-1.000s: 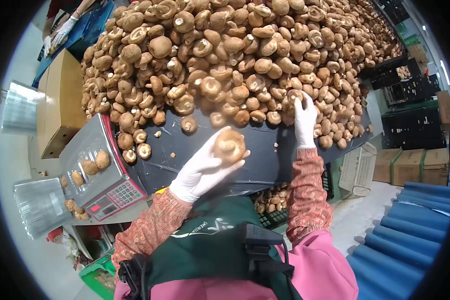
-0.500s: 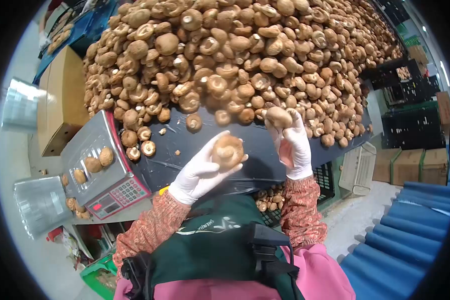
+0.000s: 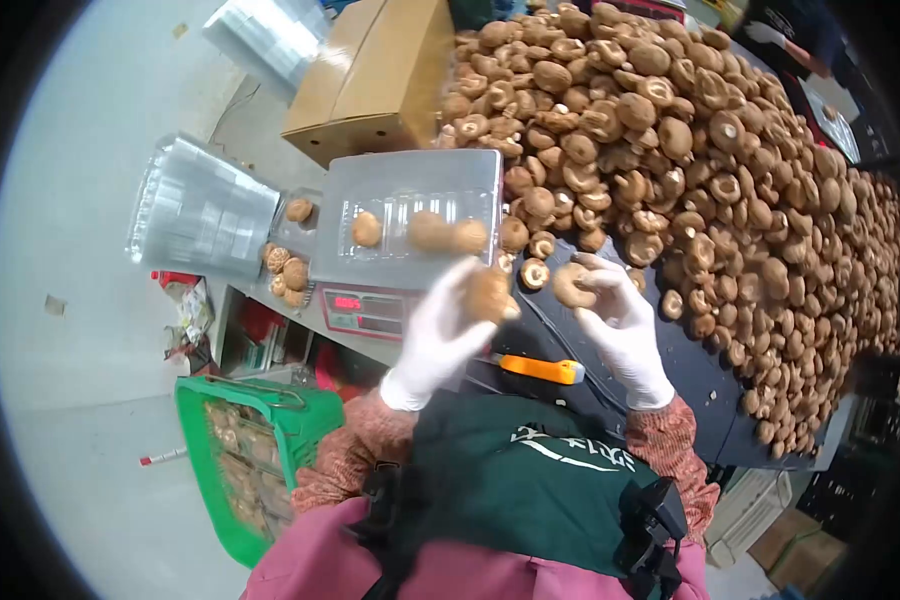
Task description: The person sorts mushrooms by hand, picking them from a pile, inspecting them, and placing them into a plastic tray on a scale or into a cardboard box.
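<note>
My gloved left hand (image 3: 435,340) is closed around a shiitake mushroom (image 3: 487,296), close to the front right corner of the scale (image 3: 365,308). In my gloved right hand (image 3: 625,335), a second shiitake (image 3: 572,286) is pinched between thumb and fingers, its underside partly showing. On the scale rests a clear plastic tray (image 3: 410,180) with several mushrooms, two of them blurred. Beyond my right hand rises a big heap of shiitake mushrooms (image 3: 670,140). An orange-handled cutter (image 3: 540,368) lies on the dark table (image 3: 685,350) between my wrists.
Stacked clear trays (image 3: 205,210) stand left of the scale, near a small group of mushrooms (image 3: 292,275). A cardboard box (image 3: 370,80) sits behind it. Lower left is a green crate (image 3: 205,480) with packed mushrooms. Another person's gloved hand (image 3: 765,34) shows at the upper right.
My view has swung left, bringing the scale toward the middle. Both hands have moved left toward the scale, each still holding a mushroom.
</note>
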The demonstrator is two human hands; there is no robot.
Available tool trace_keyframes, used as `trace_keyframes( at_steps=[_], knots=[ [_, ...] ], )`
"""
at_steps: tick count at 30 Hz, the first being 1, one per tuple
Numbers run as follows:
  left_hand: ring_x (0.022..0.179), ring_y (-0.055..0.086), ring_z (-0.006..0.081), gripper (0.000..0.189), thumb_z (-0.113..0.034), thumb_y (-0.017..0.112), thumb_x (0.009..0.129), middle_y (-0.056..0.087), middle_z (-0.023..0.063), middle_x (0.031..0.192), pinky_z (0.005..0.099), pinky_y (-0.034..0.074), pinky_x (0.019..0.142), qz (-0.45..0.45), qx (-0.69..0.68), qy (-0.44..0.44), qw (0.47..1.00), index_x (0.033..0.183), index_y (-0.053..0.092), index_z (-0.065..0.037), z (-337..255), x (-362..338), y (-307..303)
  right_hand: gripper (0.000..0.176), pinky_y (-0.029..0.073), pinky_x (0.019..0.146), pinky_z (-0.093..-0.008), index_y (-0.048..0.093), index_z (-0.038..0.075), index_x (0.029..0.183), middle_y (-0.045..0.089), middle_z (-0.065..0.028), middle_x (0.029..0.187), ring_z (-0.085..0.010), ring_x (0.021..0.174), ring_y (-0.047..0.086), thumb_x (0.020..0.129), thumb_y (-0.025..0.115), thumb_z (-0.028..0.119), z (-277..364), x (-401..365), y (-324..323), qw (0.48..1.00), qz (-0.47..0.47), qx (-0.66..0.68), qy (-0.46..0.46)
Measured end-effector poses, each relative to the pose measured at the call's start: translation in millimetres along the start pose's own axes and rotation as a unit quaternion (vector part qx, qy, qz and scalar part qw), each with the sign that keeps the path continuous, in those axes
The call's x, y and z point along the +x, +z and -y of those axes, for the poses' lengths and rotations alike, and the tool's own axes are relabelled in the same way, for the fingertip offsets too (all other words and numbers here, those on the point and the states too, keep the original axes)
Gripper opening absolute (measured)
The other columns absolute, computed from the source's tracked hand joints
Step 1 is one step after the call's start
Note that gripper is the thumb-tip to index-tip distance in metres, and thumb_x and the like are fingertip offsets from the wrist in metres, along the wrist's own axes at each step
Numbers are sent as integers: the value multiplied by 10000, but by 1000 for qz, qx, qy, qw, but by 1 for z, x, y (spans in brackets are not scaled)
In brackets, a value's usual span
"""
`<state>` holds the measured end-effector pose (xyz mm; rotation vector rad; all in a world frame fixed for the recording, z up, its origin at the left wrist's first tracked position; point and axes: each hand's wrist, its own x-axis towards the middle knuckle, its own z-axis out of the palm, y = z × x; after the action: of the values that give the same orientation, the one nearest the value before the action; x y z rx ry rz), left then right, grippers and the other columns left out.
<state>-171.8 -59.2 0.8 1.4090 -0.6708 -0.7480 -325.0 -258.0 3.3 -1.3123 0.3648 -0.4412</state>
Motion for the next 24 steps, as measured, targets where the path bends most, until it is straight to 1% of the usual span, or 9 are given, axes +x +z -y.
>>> trace_keyframes(
  at_steps=[2, 6, 10, 11, 14, 16, 20, 21, 24],
  knots=[
    [1320, 506, 249, 709, 42, 678, 872, 483, 165, 1436, 390, 420, 1113, -109, 29, 39, 993, 1500, 350, 18, -12, 4, -35, 390, 467, 1039, -343, 606, 23, 1213, 534, -146, 1387, -229, 1258, 556, 838, 713, 4, -21, 29, 27, 995, 17, -82, -62],
    [1280, 536, 281, 661, 4, 708, 847, 507, 147, 1428, 431, 414, 1100, -229, 370, 149, 888, 1454, 449, -36, 12, 25, -96, 380, 488, 998, -358, 619, 50, 1188, 586, -172, 1324, -310, 1207, 596, 822, 719, 49, -39, 92, 74, 974, 2, -178, -140],
    [1307, 488, 343, 606, -149, 728, 849, 505, 154, 1426, 507, 298, 1157, -200, 582, 110, 781, 1417, 523, -99, 29, 41, -111, 353, 443, 1064, -424, 618, 69, 1182, 583, -184, 1325, -391, 1245, 551, 840, 700, 57, -60, 143, 94, 896, -26, -358, -262],
    [1345, 435, 358, 600, -242, 715, 861, 488, 158, 1441, 532, 221, 1181, -174, 605, 85, 772, 1421, 529, -130, 29, 44, -111, 343, 430, 1079, -438, 618, 73, 1183, 581, -184, 1330, -406, 1256, 539, 849, 693, 65, -74, 150, 92, 876, -16, -390, -283],
    [1348, 438, 351, 590, -219, 710, 864, 466, 152, 1469, 531, 237, 1177, -185, 599, 126, 769, 1420, 532, -129, 34, 42, -112, 282, 401, 1107, -464, 623, 66, 1201, 626, -173, 1273, -417, 1296, 513, 921, 616, 103, -81, 142, 80, 821, 9, -481, -307],
    [1308, 492, 355, 580, -138, 713, 852, 531, 173, 1413, 501, 299, 1155, -189, 520, 163, 817, 1402, 540, -75, 31, 39, -119, 264, 415, 1094, -454, 636, 49, 1197, 648, -181, 1225, -403, 1286, 534, 942, 579, 81, -65, 128, 73, 911, -41, -365, -189],
    [1306, 497, 360, 580, -139, 724, 842, 541, 179, 1397, 508, 314, 1138, -172, 517, 166, 822, 1384, 537, -52, 34, 42, -127, 276, 435, 1068, -363, 643, -2, 1223, 666, -154, 1224, -258, 1216, 599, 973, 532, 33, -65, 97, 37, 936, -146, -306, -99],
    [1289, 508, 373, 563, -95, 720, 833, 545, 185, 1381, 480, 359, 1115, -186, 498, 185, 827, 1363, 540, -32, 37, 43, -125, 278, 485, 996, -397, 638, 28, 1217, 663, -180, 1178, -327, 1112, 634, 969, 541, 105, -69, 87, 28, 942, -162, -289, -47],
    [1294, 499, 376, 555, -43, 700, 831, 533, 191, 1373, 464, 384, 1114, -183, 482, 197, 834, 1357, 523, -17, 42, 42, -126, 277, 511, 948, -369, 642, 29, 1225, 682, -165, 1168, -279, 1076, 666, 973, 553, 103, -99, 59, -1, 944, -204, -258, -39]
  ],
)
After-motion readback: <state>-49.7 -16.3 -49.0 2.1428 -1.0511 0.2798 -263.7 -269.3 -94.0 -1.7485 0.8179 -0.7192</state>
